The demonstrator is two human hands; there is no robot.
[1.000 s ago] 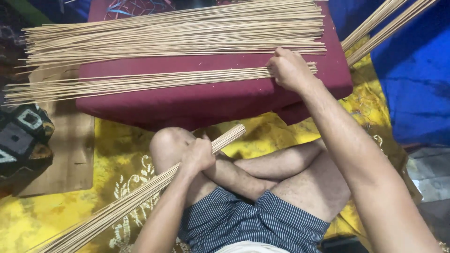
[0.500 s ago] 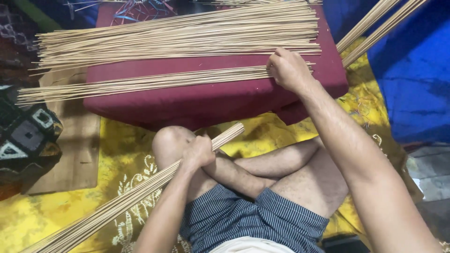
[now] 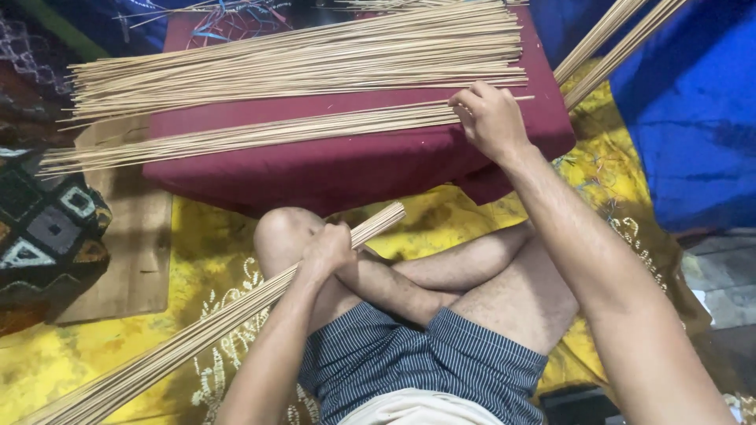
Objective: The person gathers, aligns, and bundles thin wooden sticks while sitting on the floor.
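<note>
A person is sitting cross-legged on a yellow cloth (image 3: 197, 260) before a maroon cushion (image 3: 346, 161), where a broad heap of thin sticks (image 3: 299, 59) is lying above a narrower row of sticks (image 3: 252, 135). The view is sitting a touch lower than half a second ago, though both hands are holding their places. The left hand (image 3: 327, 250) is staying clamped around a bundle of sticks (image 3: 189, 338) slanting down over the knee. The right hand (image 3: 492, 120) is pinching the row's end, apparently a few sticks; the fingers are partly hidden.
</note>
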